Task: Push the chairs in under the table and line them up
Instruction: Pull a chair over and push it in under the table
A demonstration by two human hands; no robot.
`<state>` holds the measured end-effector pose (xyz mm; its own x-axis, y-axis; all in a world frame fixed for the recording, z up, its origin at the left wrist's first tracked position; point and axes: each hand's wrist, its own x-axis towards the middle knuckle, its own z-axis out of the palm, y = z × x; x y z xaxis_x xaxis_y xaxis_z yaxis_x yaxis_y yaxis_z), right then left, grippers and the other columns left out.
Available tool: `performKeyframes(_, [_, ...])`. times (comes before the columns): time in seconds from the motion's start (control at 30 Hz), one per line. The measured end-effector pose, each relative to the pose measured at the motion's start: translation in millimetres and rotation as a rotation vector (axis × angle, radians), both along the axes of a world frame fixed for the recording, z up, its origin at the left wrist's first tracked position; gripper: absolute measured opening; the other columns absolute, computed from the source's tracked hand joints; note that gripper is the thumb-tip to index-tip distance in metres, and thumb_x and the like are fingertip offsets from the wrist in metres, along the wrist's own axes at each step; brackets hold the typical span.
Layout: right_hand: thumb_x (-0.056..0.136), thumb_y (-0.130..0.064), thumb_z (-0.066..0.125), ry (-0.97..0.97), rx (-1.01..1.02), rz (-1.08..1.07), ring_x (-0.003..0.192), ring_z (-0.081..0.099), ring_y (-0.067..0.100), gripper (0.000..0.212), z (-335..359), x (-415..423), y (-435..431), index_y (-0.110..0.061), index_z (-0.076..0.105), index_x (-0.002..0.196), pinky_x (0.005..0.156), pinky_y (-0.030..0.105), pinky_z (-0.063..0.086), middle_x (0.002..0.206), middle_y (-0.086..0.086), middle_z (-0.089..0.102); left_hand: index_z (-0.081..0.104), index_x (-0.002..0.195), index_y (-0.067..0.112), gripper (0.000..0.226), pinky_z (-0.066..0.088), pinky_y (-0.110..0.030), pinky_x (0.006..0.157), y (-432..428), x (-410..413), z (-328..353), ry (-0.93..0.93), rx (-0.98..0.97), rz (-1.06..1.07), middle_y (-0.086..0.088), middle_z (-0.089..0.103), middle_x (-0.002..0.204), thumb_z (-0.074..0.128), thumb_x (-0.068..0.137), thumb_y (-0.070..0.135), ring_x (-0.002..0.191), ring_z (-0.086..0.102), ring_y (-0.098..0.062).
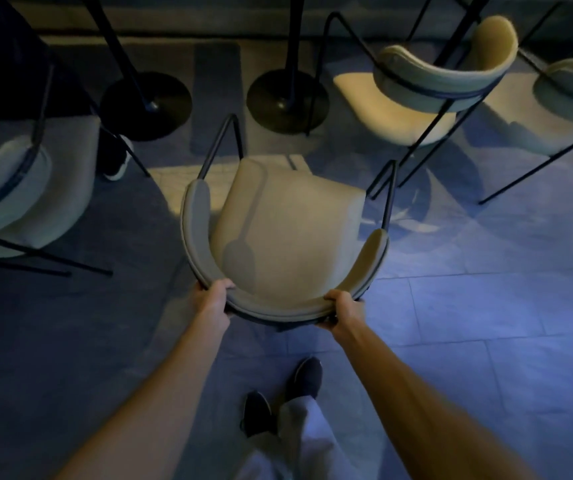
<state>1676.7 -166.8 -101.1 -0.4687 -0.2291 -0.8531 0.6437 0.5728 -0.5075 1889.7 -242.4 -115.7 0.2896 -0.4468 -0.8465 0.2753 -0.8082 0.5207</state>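
Head view: left hand (213,300) and right hand (342,310) gripping chair (288,230) back, fingers wrapped tight, ready for pushing under table.

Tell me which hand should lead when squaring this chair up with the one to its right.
Probably the left hand. The held chair looks turned rightward, so pushing its left side forward should straighten it while the right hand pivots. The neighbouring chair sits farther forward.
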Motion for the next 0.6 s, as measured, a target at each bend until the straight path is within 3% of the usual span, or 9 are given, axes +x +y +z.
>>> performKeyframes(0.13, [0.078,0.005,0.061,0.003,-0.04,0.065,0.099,0.06,0.041,0.044,9,-27,-30,-0.009,0.043,0.116,0.075,0.066,0.056,0.11,0.021,0.057,0.059,0.119,0.007,0.051,0.058,-0.053,0.079,-13,-19,3,-0.011,0.02,0.015,-0.018,0.066,0.114,0.071,0.069,0.005,0.097,0.064,-0.035])
performKeyframes(0.23, [0.078,0.005,0.062,0.015,-0.059,0.119,0.102,0.06,0.042,0.044,13,-45,-57,-0.009,0.043,0.115,0.076,0.065,0.056,0.108,0.019,0.057,0.059,0.12,0.004,0.049,0.058,-0.047,0.071,-29,-32,1,0.016,0.014,0.054,-0.019,0.067,0.116,0.072,0.072,0.004,0.097,0.065,-0.034])
performKeyframes(0.3, [0.076,0.003,0.063,0.03,-0.063,0.165,0.103,0.061,0.043,0.047,16,-55,-80,-0.008,0.045,0.118,0.076,0.066,0.056,0.109,0.02,0.058,0.059,0.124,0.004,0.052,0.056,-0.043,0.066,-44,-40,2,0.042,-0.01,0.09,-0.02,0.066,0.117,0.071,0.074,0.004,0.097,0.065,-0.034])
performKeyframes(0.47, [0.078,0.001,0.063,0.057,-0.076,0.23,0.092,0.061,0.038,0.045,27,-74,-149,-0.005,0.047,0.119,0.078,0.065,0.056,0.106,0.023,0.061,0.055,0.127,0.004,0.052,0.056,-0.051,0.081,-102,-59,5,0.052,-0.027,0.142,-0.02,0.064,0.12,0.07,0.077,0.004,0.103,0.063,-0.036])
performKeyframes(0.53, [0.08,0.002,0.062,0.056,-0.081,0.238,0.09,0.061,0.037,0.04,28,-79,-177,-0.007,0.046,0.115,0.077,0.062,0.057,0.097,0.019,0.06,0.055,0.127,0.003,0.052,0.055,-0.051,0.081,-128,-64,6,0.043,-0.031,0.157,-0.019,0.064,0.121,0.07,0.077,0.002,0.104,0.063,-0.037])
performKeyframes(0.6, [0.076,-0.001,0.065,0.072,-0.066,0.25,0.091,0.064,0.039,0.045,24,-82,-207,-0.008,0.046,0.116,0.071,0.063,0.058,0.101,0.021,0.062,0.054,0.128,0.002,0.053,0.054,-0.05,0.08,-158,-66,6,0.045,-0.04,0.168,-0.018,0.063,0.12,0.069,0.077,0.001,0.102,0.062,-0.036])
